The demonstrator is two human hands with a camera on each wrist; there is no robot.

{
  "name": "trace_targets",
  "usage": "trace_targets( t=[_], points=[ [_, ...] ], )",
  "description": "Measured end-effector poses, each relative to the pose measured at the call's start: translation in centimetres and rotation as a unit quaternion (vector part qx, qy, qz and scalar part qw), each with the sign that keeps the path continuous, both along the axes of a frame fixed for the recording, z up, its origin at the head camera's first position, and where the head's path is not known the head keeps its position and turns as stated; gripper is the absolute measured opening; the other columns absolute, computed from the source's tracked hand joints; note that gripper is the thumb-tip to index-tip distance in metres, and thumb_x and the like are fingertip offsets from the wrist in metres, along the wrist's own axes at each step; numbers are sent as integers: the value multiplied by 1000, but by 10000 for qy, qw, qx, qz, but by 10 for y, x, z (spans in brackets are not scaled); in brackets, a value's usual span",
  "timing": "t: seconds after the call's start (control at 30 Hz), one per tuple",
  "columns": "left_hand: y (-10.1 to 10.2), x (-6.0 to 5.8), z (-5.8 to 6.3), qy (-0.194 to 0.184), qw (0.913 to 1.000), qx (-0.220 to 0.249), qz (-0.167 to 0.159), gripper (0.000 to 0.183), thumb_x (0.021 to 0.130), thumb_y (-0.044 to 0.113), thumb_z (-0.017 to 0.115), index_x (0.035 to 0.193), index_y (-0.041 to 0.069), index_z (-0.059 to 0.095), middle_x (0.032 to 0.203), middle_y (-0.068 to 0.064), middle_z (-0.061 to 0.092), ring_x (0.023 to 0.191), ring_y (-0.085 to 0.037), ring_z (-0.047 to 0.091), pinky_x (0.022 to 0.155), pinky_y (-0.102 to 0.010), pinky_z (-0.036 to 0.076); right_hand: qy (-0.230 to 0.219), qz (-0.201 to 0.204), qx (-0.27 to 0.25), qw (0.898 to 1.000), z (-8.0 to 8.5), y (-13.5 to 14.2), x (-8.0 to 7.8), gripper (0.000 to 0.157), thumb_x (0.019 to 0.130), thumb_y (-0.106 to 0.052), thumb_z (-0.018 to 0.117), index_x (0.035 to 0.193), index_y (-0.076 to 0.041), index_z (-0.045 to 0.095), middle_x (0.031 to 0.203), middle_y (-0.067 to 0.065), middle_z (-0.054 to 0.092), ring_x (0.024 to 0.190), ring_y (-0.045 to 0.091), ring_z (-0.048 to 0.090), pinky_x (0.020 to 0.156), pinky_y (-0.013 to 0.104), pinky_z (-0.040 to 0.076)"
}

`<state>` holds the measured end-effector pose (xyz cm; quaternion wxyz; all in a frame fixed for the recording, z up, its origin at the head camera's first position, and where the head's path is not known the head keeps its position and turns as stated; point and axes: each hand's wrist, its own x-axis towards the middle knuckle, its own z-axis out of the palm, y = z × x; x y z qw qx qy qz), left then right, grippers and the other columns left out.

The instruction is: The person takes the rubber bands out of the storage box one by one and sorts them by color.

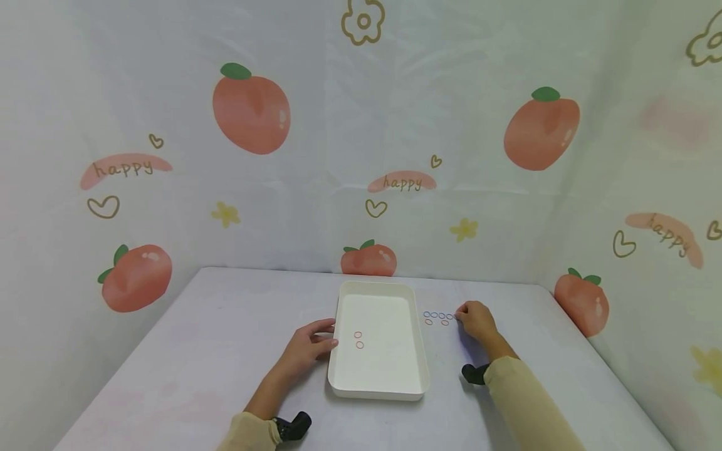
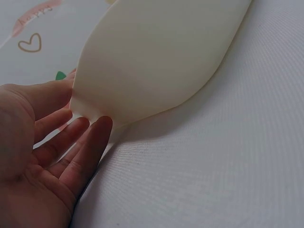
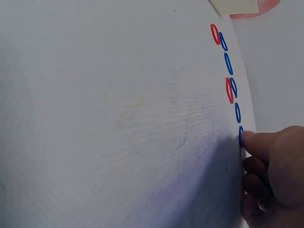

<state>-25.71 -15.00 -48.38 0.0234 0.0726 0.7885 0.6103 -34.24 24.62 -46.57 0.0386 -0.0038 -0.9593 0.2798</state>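
Observation:
A white rectangular tray [image 1: 389, 393] stands at the middle of the table, with two small red rings [image 1: 360, 344] inside its left half. My left hand [image 1: 304, 343] rests against the tray's left side; its fairly straight fingertips touch the outer wall [image 2: 156, 57]. Right of the tray, several blue rings [image 1: 434, 315] lie in a row, with two red rings [image 1: 429, 322] just in front of them. At the row's right end my right hand [image 1: 478, 321] pinches the last blue ring [image 3: 241, 137], the thumb on its edge and the other fingers curled.
A white cloth covers the table [image 1: 225, 313]. Behind it and at both sides hangs a white curtain [image 1: 316, 207] printed with fruit, hearts and flowers. Black wrist cameras [image 1: 293, 427] sit on both wrists, the right one low over the table beside the tray.

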Motion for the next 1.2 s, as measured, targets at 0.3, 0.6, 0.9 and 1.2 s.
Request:
trace_targets(
  t=[0.3, 0.6, 0.9, 1.2],
  points=[
    [1, -1, 1, 12, 10000, -5, -17, 52, 87, 15, 73, 134, 2, 55, 123, -17, 61, 97, -24, 65, 75, -37, 54, -162, -253, -383, 9988, 3, 1, -4, 10, 93, -6, 62, 92, 3, 64, 84, 11, 59, 81, 28, 52, 75, 40, 43],
    [-1, 0, 1, -62, 9999, -114, 47, 51, 89, 15, 71, 136, 5, 55, 125, -16, 59, 97, -23, 65, 77, -36, 55, 303, -73, -991, 9946, 7, -8, -7, 14, 92, -6, 62, 98, 6, 66, 90, 14, 65, 86, 29, 57, 79, 43, 46],
    [1, 2, 1, -4, 10000, -36, 60, 50, 89, 15, 71, 135, 4, 55, 125, -16, 60, 96, -23, 66, 76, -36, 55, 549, 43, -1761, 9828, 20, -41, -1, 17, 93, -8, 63, 103, 5, 68, 97, 14, 66, 90, 28, 58, 79, 38, 48],
    [3, 4, 6, -39, 10000, 42, 60, 50, 89, 13, 71, 135, 3, 55, 125, -17, 60, 96, -24, 66, 76, -37, 55, 268, 220, -2777, 9600, 38, -73, 6, 20, 95, -11, 63, 108, 3, 66, 100, 13, 65, 98, 35, 56, 85, 46, 49]
  ],
)
